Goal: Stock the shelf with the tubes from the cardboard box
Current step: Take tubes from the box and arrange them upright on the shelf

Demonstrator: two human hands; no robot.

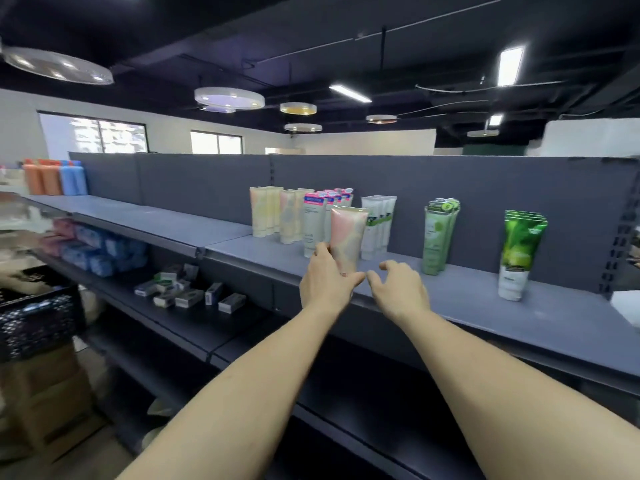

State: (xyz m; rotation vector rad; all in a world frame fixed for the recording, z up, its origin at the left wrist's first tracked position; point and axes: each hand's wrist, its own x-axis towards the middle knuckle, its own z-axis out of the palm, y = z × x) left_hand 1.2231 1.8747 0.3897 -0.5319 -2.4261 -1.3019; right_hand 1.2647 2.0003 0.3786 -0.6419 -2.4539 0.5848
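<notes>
A grey shelf (485, 299) runs across a shop interior, carrying upright rows of cream, white and green tubes along its back panel. The left hand (323, 282) is closed around the lower part of a pink tube (347, 233), which stands upright near the front edge of the shelf, just in front of the white tubes (377, 223). The right hand (401, 289) hovers just right of it, fingers loosely curled, gripping nothing.

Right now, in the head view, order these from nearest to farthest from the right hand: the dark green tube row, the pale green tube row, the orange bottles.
From the right hand:
1. Pale green tube row, just to its right on the top shelf.
2. Dark green tube row, further right.
3. Orange bottles, far left end.
</notes>
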